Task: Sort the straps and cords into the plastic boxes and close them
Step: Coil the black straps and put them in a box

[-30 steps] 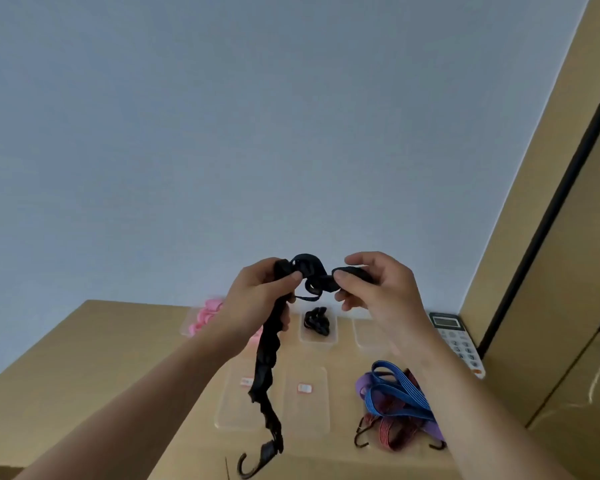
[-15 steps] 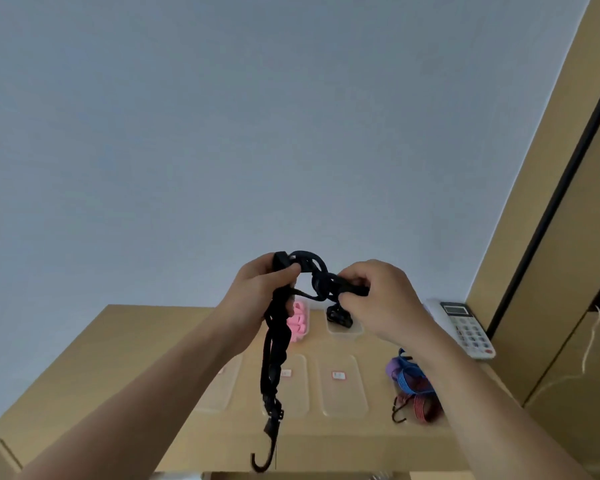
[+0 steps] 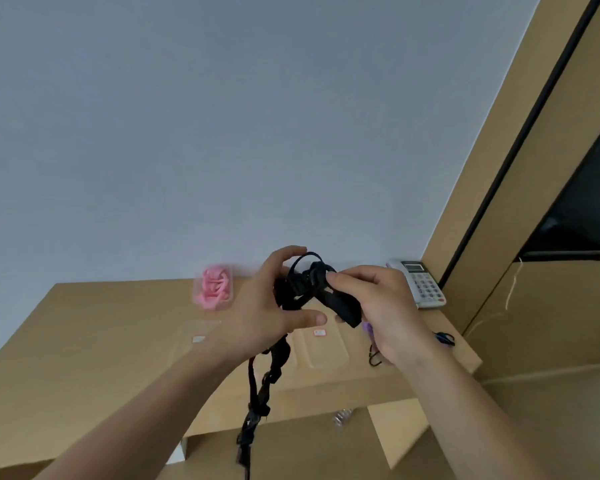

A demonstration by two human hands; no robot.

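Note:
I hold a black elastic strap (image 3: 305, 282) in the air above the wooden table (image 3: 94, 327). My left hand (image 3: 267, 310) grips its bunched upper part, and the rest hangs down past the table's front edge. My right hand (image 3: 378, 306) pinches the looped end of the strap beside the left hand. A clear plastic box with pink cord (image 3: 214, 288) sits at the back of the table. Two clear flat lids (image 3: 196, 336) (image 3: 324, 348) lie nearer the front. Coloured bungee cords (image 3: 442, 338) peek out from behind my right wrist.
A white calculator (image 3: 418, 284) lies at the table's back right corner by a tan cabinet (image 3: 534, 168). A grey wall fills the upper view. A small metal spring (image 3: 342, 415) shows below the table's front edge.
The view has swung so the table sits further left. My hands have drawn closer and wound more of the black strap into a bundle. The hanging tail has shifted.

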